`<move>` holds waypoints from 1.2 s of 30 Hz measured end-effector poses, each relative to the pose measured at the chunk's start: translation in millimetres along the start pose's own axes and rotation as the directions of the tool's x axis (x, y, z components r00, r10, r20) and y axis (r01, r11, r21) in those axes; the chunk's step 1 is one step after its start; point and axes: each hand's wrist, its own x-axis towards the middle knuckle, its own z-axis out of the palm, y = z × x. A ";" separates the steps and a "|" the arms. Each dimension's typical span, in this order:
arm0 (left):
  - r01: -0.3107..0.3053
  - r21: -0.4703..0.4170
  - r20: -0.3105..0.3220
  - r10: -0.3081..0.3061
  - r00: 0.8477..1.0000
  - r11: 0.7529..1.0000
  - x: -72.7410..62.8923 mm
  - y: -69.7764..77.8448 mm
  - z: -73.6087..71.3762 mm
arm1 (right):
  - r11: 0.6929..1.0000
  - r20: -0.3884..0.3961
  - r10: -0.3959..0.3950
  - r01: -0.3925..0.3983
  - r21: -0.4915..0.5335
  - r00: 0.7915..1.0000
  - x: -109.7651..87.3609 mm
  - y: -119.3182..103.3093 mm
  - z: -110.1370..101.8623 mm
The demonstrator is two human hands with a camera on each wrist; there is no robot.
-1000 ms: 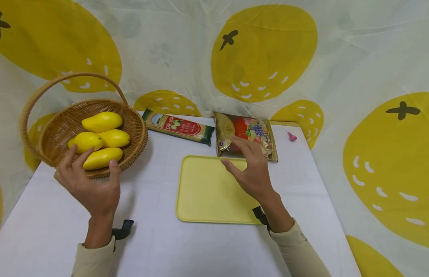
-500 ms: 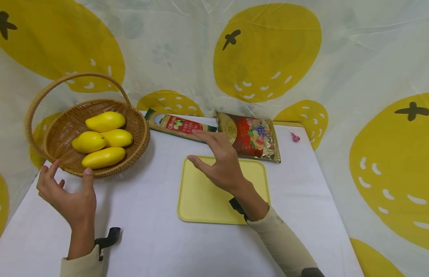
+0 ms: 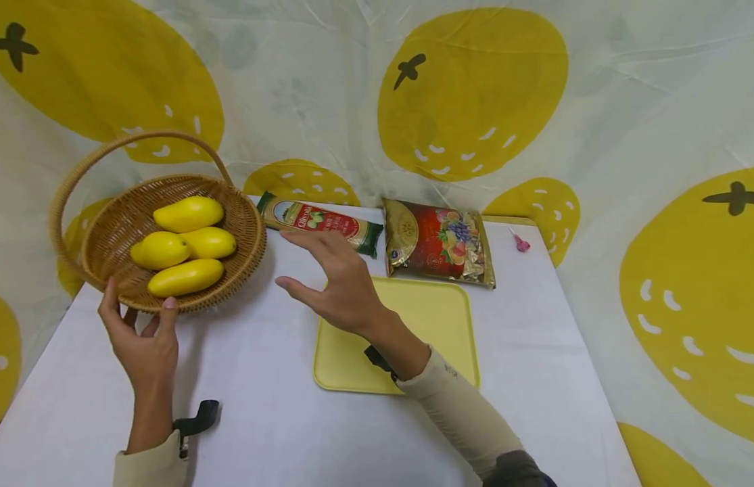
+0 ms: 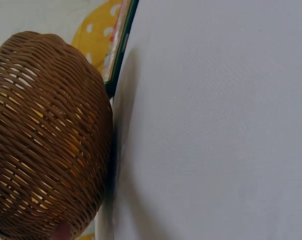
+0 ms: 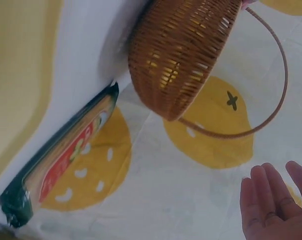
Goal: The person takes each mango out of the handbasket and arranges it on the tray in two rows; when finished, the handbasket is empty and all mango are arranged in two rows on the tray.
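Pinching lightly at the near rim of the wicker basket (image 3: 118, 223), the left hand (image 3: 144, 348) has its index finger over the edge and its thumb against the outer side; the other fingers bend below, partly hidden, so how firmly they bear cannot be told. The basket sits at the table's left far corner, four mangoes (image 3: 186, 277) bunched inside. Its woven shell should be light and slightly springy, with a rough weave that resists slipping; most of the weight is likely the fruit, smooth-skinned and apt to roll if the rim tips. A one-sided pinch would probably tilt it, so opposite rims, or the top of the arched handle (image 3: 157, 134), look like steadier holds. The right hand (image 3: 340, 291), fingers extended and thumb apart, holds nothing above the left part of the yellow tray (image 3: 425, 331). Beyond lie a green-ended packet (image 3: 322, 222), a red-and-gold bag (image 3: 422, 237) and, farther right, a small pink lollipop (image 3: 521, 245).
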 end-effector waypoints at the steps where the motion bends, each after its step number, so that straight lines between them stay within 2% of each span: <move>1: 0.005 -0.012 -0.001 -0.005 1.000 1.000 -0.8 -0.1 0.3 | 1.000 0.008 0.001 -0.001 0.007 1.000 2.4 -1.3 3.6; 3: 0.017 -0.039 0.000 -0.017 1.000 0.999 -2.7 -1.1 1.1 | 1.000 0.023 0.003 -0.003 0.024 1.000 6.9 -3.0 11.4; 7: 0.025 -0.005 0.017 -0.025 1.000 1.000 -7.4 -3.0 2.9 | 0.998 0.056 0.011 -0.015 0.063 0.998 15.9 -6.0 26.8; 13: -0.019 0.080 0.038 0.017 0.999 0.997 -11.3 -6.9 3.9 | 0.991 0.108 0.064 -0.076 0.113 0.992 30.1 -9.0 53.2; 18: -0.054 0.099 0.042 0.050 0.998 0.994 -12.0 -8.5 3.2 | 0.982 0.167 0.115 -0.138 0.132 0.979 44.7 -11.6 79.1; 23: -0.057 0.100 0.040 0.053 0.998 0.993 -12.6 -8.6 3.5 | 0.974 0.262 0.154 -0.191 0.122 0.953 64.5 -14.1 106.6; 27: -0.054 0.110 0.041 0.050 0.998 0.992 -12.3 -9.2 4.0 | 0.971 0.339 0.184 -0.224 0.080 0.923 81.3 -15.8 126.0; 36: -0.043 0.104 0.033 0.040 0.999 0.994 -12.1 -10.4 2.1 | 0.971 0.465 0.222 -0.235 -0.031 0.857 109.3 -13.4 161.6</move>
